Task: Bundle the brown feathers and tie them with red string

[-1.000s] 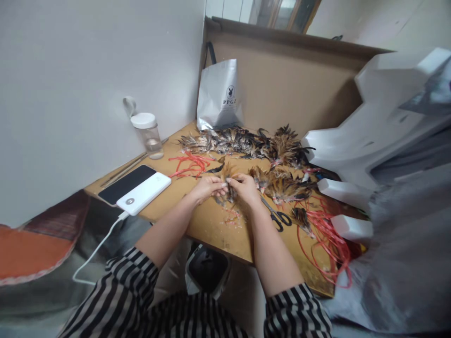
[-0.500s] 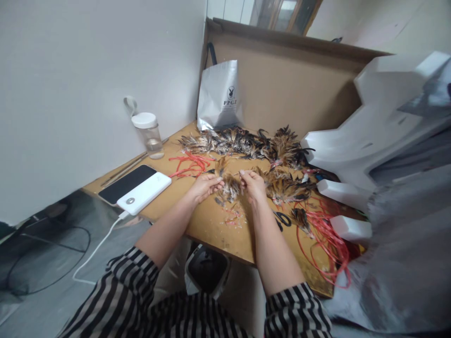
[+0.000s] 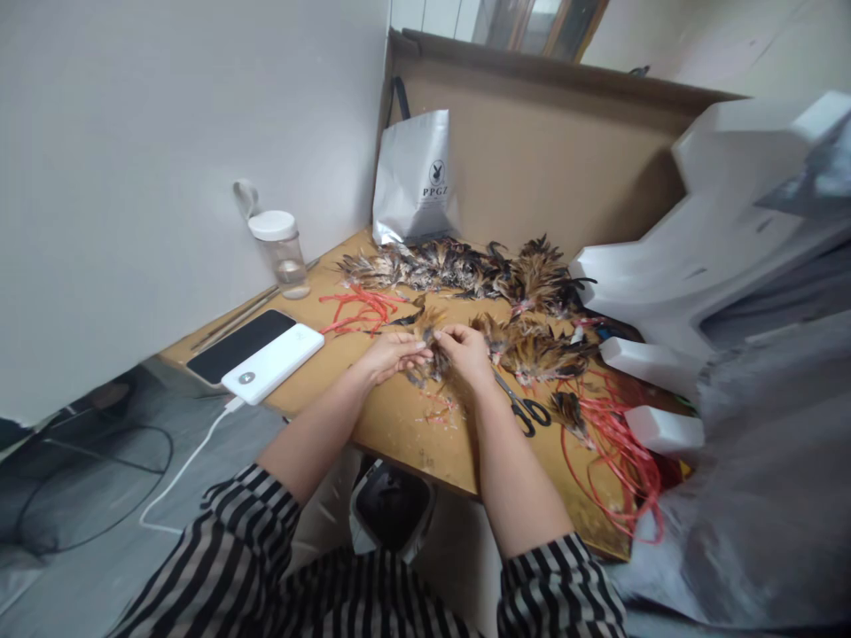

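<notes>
My left hand is closed in a pinch on a small bunch of brown feathers, whose tips stick up above the fingers. Close beside it, my right hand has thumb and forefinger pressed together at the same bunch; what lies between those fingertips is too small to make out. Beneath the hands, loose feathers and reddish scraps litter the wooden table. Black-handled scissors lie partly behind my right forearm. A pile of brown feathers is just right of my right hand.
A long row of dark feathers lies at the back. Red plastic strips are at left, with a larger tangle at right. A power bank, phone, clear bottle, silver bag and white foam surround the work area.
My right hand has moved left until its fingertips meet my left hand's. The left hand has shifted slightly right with the feathers. More of the scissors now shows.
</notes>
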Demonstrator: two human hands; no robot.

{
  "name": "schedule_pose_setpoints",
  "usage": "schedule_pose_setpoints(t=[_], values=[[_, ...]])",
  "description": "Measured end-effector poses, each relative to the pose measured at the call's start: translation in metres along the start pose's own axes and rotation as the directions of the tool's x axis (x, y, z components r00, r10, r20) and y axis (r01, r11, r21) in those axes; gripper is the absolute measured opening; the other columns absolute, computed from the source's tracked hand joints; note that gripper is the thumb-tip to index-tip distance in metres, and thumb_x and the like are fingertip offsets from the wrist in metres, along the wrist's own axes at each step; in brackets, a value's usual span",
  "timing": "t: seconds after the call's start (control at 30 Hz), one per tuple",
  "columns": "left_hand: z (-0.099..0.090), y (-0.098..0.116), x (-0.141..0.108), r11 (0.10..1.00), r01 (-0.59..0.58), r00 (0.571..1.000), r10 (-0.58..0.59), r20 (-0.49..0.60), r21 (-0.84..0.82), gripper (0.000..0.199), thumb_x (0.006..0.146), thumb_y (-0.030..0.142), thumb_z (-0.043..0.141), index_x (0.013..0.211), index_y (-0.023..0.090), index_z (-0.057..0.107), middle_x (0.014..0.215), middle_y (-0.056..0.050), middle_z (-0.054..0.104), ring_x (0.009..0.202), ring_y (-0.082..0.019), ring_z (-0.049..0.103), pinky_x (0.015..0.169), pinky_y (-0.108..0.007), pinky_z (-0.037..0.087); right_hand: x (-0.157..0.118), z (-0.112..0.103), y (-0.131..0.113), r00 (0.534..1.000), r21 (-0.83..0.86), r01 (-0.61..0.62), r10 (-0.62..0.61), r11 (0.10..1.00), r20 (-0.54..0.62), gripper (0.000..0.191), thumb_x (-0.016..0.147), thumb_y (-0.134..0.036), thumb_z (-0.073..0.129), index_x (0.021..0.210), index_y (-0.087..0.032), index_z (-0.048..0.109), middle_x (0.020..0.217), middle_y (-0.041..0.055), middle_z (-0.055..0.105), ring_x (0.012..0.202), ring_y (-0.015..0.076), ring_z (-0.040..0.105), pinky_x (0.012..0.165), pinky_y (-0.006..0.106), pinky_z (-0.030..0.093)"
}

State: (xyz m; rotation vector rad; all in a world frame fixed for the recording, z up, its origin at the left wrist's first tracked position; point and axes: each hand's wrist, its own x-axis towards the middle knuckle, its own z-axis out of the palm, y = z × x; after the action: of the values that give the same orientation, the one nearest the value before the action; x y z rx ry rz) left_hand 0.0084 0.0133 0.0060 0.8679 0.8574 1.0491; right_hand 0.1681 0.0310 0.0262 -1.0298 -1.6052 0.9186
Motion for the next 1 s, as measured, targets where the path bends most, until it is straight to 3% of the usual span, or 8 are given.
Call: schedule_pose_setpoints(t=[0.1, 0.27, 0.37, 0.57, 0.83, 1.0], values=[[0.000, -0.001, 0.001, 0.999, -0.026, 1.000, 0.026, 0.001, 0.021, 0.017, 0.065, 0.019, 0.070, 0.073, 0.006, 0.064, 0.069, -0.008, 0.066, 0.050, -0.006, 0.057, 0.045, -0.012, 0.042, -0.001, 0.001, -0.001, 1.000, 0.007, -0.011, 0.011, 1.000, 0.004, 0.026, 0.066, -0.040, 0.060, 0.062, -0.014, 0.060, 0.055, -0.0012, 0.054, 0.051, 0.0093, 0.043, 0.051, 0.023, 0.033], [-0.002, -0.001, 0.004, 0.997, -0.062, 0.998, 0.061, -0.018, -0.055, 0.012, 0.066, 0.016, 0.068, 0.068, 0.006, 0.062, 0.060, -0.004, 0.062, 0.046, -0.003, 0.053, 0.045, -0.010, 0.041, 0.001, 0.003, 0.001, 0.985, 0.239, -0.138, 0.157, 0.961, -0.064, 0.029, 0.064, -0.045, 0.061, 0.069, -0.016, 0.060, 0.051, -0.0036, 0.051, 0.042, 0.0068, 0.036, 0.043, 0.021, 0.026], [-0.005, -0.001, 0.005, 0.992, -0.055, 0.999, 0.055, -0.003, -0.118, 0.010, 0.066, 0.014, 0.068, 0.067, 0.007, 0.061, 0.060, -0.003, 0.061, 0.046, -0.002, 0.052, 0.045, -0.009, 0.040, 0.002, 0.002, 0.002, 0.974, 0.327, -0.208, 0.226, 0.922, -0.018, 0.029, 0.061, -0.044, 0.064, 0.066, -0.016, 0.059, 0.051, -0.0033, 0.052, 0.040, 0.0062, 0.035, 0.041, 0.021, 0.023], [-0.007, -0.003, 0.006, 0.986, -0.055, 0.998, 0.061, 0.033, -0.156, 0.010, 0.066, 0.013, 0.068, 0.068, 0.008, 0.060, 0.061, -0.002, 0.061, 0.046, -0.002, 0.051, 0.045, -0.010, 0.039, -0.002, 0.010, 0.001, 0.962, 0.287, -0.271, 0.251, 0.919, 0.103, 0.030, 0.055, -0.042, 0.069, 0.068, -0.016, 0.061, 0.050, -0.0039, 0.053, 0.041, 0.0057, 0.036, 0.042, 0.020, 0.026], [-0.004, -0.004, 0.004, 0.996, -0.086, 0.994, 0.088, 0.068, -0.033, 0.016, 0.065, 0.018, 0.069, 0.074, 0.007, 0.063, 0.066, -0.005, 0.063, 0.050, -0.004, 0.054, 0.048, -0.012, 0.042, -0.005, 0.017, -0.002, 0.962, 0.285, -0.274, 0.255, 0.919, 0.102, 0.027, 0.057, -0.040, 0.067, 0.063, -0.015, 0.057, 0.049, -0.0031, 0.053, 0.040, 0.0056, 0.036, 0.041, 0.019, 0.026], [-0.002, -0.004, 0.004, 0.996, -0.089, 0.995, 0.089, 0.032, -0.024, 0.015, 0.066, 0.018, 0.068, 0.076, 0.007, 0.064, 0.069, -0.006, 0.065, 0.052, -0.004, 0.055, 0.049, -0.012, 0.043, -0.005, 0.020, 0.001, 0.970, 0.262, -0.239, 0.242, 0.935, 0.020, 0.027, 0.059, -0.041, 0.065, 0.063, -0.017, 0.056, 0.045, -0.0049, 0.048, 0.041, 0.0068, 0.037, 0.042, 0.020, 0.029]])
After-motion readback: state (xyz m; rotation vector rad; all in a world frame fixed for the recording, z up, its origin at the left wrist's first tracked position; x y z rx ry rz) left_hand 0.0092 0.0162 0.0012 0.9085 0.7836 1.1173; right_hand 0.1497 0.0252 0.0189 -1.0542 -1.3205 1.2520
